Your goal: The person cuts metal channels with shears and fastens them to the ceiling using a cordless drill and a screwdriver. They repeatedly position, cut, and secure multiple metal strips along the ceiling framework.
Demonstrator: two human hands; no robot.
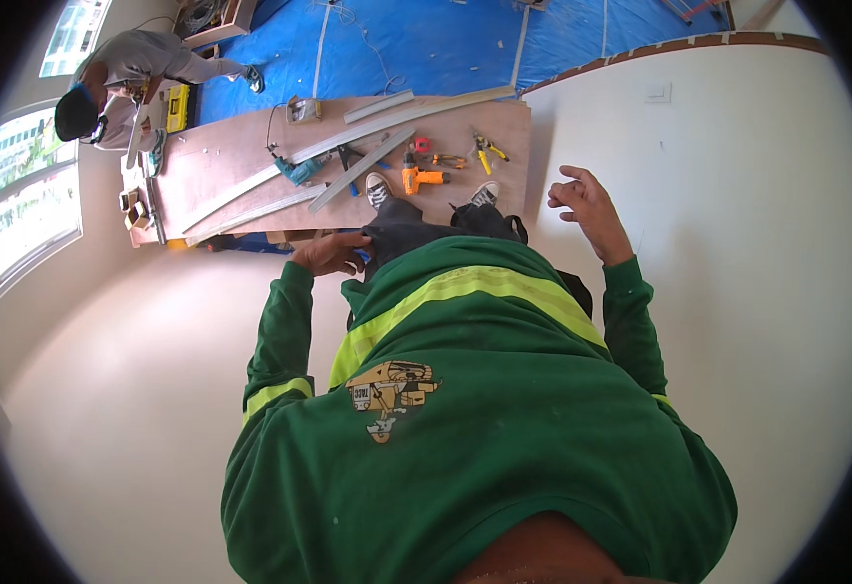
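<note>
My left hand [333,255] hangs beside my hip with its fingers loosely bent and apart, the tips against my dark trousers [397,236]. I see nothing held in it. My right hand [590,212] is raised away from my body, near the white wall, with bent, separated fingers and nothing between them. Beyond my shoes, an orange cordless drill [426,177] lies on a plywood sheet [222,156]. Close to it are a red tape measure [421,144], pliers [448,161] and yellow-handled snips [486,149]. A teal corded power drill [299,169] lies further left.
Several long metal channels [363,167] lie across the plywood. Blue sheeting [387,58] covers the floor beyond. At the far left, another person [144,73] bends over near the windows, beside a yellow case [178,107]. A white wall [728,146] with a switch plate [657,92] stands on the right.
</note>
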